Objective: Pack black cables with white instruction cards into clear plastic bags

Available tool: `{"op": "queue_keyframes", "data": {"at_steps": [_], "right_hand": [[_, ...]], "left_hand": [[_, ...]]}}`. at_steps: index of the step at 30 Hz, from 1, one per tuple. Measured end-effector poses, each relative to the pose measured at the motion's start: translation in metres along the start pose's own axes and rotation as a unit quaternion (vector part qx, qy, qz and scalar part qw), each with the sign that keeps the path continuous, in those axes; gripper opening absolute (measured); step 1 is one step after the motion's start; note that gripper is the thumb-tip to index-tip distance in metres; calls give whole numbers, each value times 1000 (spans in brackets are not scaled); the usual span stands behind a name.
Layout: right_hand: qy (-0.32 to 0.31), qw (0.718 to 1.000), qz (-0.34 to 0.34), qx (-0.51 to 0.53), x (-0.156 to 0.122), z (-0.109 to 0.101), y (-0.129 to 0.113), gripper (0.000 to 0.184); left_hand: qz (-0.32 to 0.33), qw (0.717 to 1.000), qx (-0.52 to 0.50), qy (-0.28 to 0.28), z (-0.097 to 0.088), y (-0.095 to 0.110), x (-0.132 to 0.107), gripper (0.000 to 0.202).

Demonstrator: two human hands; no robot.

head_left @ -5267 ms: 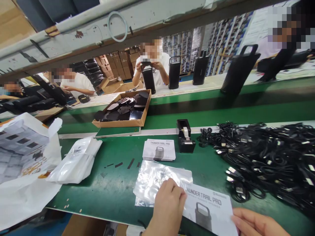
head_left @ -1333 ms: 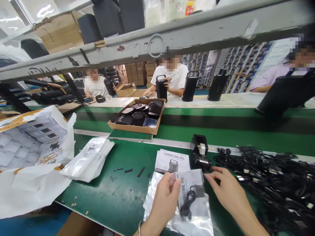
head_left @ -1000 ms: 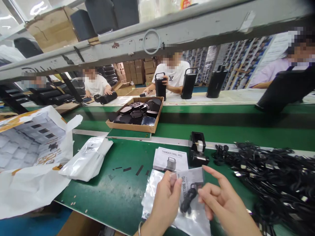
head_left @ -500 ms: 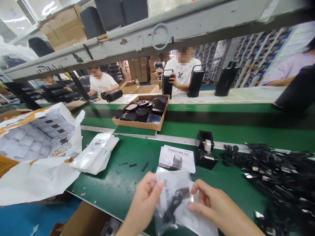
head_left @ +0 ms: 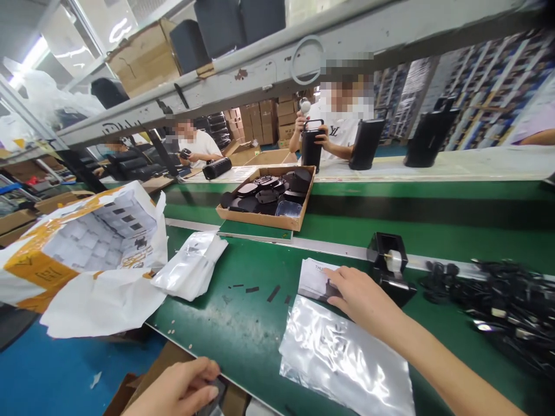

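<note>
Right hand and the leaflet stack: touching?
Touching. In the head view the right hand lies with its fingertips on the right edge of the leaflet stack, no gap showing.

Tape dispenser (head_left: 388, 268), cables (head_left: 498, 306) block right; mat (head_left: 243, 323) centre free

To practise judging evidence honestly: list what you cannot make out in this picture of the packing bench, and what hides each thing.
Dark item in the left hand: head view, mostly covered by that hand and cut by the bottom edge.
Booklet stack: head view, the right hand covers most of its print.
Cable pile: head view, blurred, runs off the right edge.
Black parts in the cardboard tray: head view, too small to identify.
</note>
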State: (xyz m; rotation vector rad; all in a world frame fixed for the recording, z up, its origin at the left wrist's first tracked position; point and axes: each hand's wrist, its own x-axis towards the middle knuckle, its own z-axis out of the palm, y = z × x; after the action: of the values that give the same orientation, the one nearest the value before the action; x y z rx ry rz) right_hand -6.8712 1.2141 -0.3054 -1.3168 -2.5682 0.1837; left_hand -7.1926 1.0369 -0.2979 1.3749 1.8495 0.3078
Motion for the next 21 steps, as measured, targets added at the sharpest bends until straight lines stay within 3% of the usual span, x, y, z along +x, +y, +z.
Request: {"op": "queue_keyframes", "data": {"at_steps": [4, 9, 12, 14, 16, 18, 19, 21], "right_hand": [[-2, 1000, 10, 3, -5, 2, -1, 31], [-15, 999, 14, 43, -3, -4, 7, 16], [-19, 998, 11, 67, -1, -12, 8, 13], [-14, 997, -1, 81, -5, -16, 4, 16], [-10, 996, -26, 90, -17, -17, -4, 23], [23, 994, -33, 106, -36, -14, -10, 23], [61, 990, -6, 124, -46, -11, -12, 19], [149, 960, 122, 206, -68, -6, -10, 28]], "left_hand": [[63, 997, 20, -44, 13, 44, 11, 28], [127, 978, -120, -111, 39, 89, 34, 24], [100, 937, -294, -160, 62, 106, 55, 42], [56, 897, -411, -151, 75, 117, 68, 55], [20, 856, -501, -130, 83, 125, 77, 57], [29, 828, -545, -129, 87, 132, 81, 50], [47, 824, -548, -136, 88, 134, 81, 47], [83, 834, -523, -154, 90, 138, 78, 42]]}}
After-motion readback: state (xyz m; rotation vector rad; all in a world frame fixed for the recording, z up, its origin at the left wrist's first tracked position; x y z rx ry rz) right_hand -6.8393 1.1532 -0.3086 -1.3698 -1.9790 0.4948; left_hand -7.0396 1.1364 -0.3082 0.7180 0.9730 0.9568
